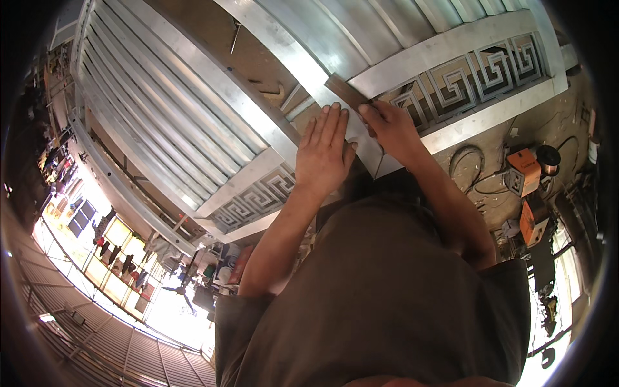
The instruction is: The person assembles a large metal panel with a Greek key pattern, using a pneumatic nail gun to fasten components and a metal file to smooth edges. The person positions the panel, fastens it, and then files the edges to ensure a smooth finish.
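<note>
My left hand lies flat with its fingers stretched out on the bare metal frame of the nearer gate-like panel. Close by on the right, my right hand has its fingers closed on the near end of a brown flat block. The block rests along the frame's wide silvery edge bar; its material is hard to tell. Below my hands is the mitred corner of this frame. A row of square-spiral metal ornament fills the panel's lower band, right of my right hand.
Left stands a second ribbed metal panel with matching ornament, a gap between the two. Thin rods and scraps lie on the brown floor in it. Right are an orange machine, a wire spool and looped cables.
</note>
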### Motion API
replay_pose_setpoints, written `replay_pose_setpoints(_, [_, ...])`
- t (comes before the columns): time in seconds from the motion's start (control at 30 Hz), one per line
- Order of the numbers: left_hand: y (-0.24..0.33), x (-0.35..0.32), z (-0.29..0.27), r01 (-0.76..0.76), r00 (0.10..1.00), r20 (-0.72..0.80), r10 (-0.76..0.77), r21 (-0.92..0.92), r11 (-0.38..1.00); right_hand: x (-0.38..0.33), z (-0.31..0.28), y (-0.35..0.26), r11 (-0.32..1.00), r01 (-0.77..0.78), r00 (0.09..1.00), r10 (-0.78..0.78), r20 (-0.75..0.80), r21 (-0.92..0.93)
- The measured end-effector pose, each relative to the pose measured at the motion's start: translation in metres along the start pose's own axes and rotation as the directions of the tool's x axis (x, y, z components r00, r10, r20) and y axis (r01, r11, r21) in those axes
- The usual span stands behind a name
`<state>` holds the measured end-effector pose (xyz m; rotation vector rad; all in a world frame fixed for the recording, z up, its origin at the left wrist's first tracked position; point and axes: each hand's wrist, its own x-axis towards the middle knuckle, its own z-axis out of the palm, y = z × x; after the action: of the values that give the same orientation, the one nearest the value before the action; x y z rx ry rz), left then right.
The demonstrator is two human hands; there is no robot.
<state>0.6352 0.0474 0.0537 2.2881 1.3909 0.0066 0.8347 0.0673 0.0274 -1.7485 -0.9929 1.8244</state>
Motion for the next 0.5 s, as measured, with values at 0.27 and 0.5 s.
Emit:
replay_pose_setpoints(0.27, [0.0, 0.019, -0.001, -0.039, 0.993, -0.112, 0.041, 0.026, 0.999, -0.053, -0.056, 0.019, 0.942, 0.122, 0.876, 0.047, -0.481, 0.314])
replay_pose_setpoints(0.5, [0.0, 0.003, -0.003, -0.135, 0.99, 0.05, 0.13, 0.119, 0.984, -0.096, -0.054, 0.059, 0.966, 0.082, 0.874, 0.049, -0.484, 0.246])
